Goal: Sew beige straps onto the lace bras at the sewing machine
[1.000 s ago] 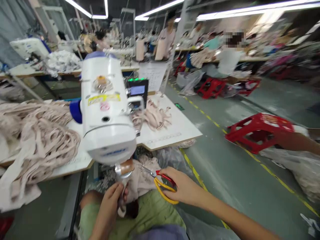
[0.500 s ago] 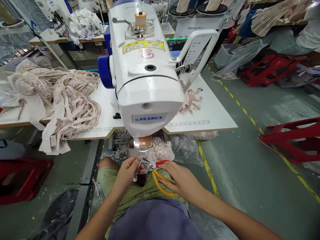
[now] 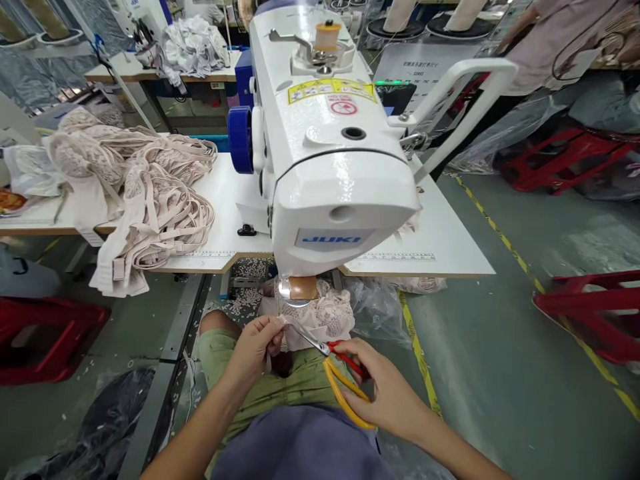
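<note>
My right hand [image 3: 387,390] grips a pair of scissors [image 3: 345,377] with one red and one yellow handle. Their blades point up and left, the tips reaching the fabric pinched by my left hand [image 3: 260,343]. That fabric is part of a pale pink lace garment, seemingly a bra [image 3: 327,313], which hangs above my lap just below the sewing machine's work end. My left thumb and forefinger are pressed together on its edge; the other fingers curl underneath. A white sewing machine [image 3: 340,193] marked JUKI stands right in front of my hands.
A heap of pale pink bras [image 3: 155,200] lies on the white table [image 3: 435,233] left of the machine, straps hanging over the edge. Red stools [image 3: 595,313] stand on both sides. Behind, at right, a person [image 3: 575,47] is near another bench. Fabric scraps litter the floor.
The scissors' blades have come closer together, and my right hand has shifted slightly right and down. My view has turned a little left. A person has come into view at upper right.
</note>
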The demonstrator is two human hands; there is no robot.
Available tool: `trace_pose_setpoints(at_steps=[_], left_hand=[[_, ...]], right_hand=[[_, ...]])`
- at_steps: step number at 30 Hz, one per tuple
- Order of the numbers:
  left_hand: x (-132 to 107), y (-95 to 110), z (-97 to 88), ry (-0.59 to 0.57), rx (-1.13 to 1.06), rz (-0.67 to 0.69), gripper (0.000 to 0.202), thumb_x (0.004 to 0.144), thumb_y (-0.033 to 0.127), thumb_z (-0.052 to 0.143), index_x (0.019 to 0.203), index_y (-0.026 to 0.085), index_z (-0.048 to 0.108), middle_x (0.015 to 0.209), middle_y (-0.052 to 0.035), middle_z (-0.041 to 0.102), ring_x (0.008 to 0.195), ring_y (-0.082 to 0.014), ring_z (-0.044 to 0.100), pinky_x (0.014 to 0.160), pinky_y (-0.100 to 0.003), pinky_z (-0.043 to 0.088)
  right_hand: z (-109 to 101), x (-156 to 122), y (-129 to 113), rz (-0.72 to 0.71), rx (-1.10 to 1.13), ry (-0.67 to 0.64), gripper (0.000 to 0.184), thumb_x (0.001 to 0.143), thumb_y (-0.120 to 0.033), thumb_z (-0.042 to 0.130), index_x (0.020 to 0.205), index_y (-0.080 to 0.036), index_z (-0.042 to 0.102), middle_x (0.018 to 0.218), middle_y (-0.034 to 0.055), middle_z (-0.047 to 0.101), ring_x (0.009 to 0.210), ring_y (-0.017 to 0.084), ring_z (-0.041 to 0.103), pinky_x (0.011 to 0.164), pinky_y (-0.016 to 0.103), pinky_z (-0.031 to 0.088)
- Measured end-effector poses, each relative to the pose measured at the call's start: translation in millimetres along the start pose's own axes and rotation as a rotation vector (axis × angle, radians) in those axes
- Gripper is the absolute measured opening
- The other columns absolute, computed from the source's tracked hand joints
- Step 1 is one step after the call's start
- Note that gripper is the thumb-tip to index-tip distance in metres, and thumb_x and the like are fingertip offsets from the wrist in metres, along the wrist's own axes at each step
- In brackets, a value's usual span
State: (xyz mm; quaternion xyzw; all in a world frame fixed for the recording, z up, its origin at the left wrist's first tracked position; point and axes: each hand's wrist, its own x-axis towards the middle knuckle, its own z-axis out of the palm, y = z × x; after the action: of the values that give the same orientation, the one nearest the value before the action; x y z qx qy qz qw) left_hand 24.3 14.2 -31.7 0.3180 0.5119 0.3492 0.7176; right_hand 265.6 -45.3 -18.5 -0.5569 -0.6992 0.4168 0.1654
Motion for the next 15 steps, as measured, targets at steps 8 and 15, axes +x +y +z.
trace_pose_setpoints(at_steps=[8,15], left_hand=[[-5,7,3.7,0.033,0.169,0.082,0.039,0.081,0.051,0.066,0.068,0.015,0.061,0.063,0.0,0.057,0.053,-0.0081,0.041,0.053,-0.02,0.033],[-6,7,-1.7,0.068,0.302,0.125,0.032,0.084,0.042,0.062,0.067,0.015,0.062,0.065,-0.0011,0.06,0.056,-0.0099,0.045,0.054,-0.021,0.033]], right_hand=[[11,19,-13,0.039,-0.013,-0.054,0.043,0.078,-0.027,0.064,0.119,-0.026,0.054,0.1,0.0065,0.061,0.075,0.02,0.058,0.066,0.033,0.048],[5,28,-14,0.072,0.06,-0.122,0.041,0.086,-0.035,0.061,0.126,-0.029,0.053,0.117,0.0069,0.062,0.096,0.024,0.061,0.076,0.035,0.049]])
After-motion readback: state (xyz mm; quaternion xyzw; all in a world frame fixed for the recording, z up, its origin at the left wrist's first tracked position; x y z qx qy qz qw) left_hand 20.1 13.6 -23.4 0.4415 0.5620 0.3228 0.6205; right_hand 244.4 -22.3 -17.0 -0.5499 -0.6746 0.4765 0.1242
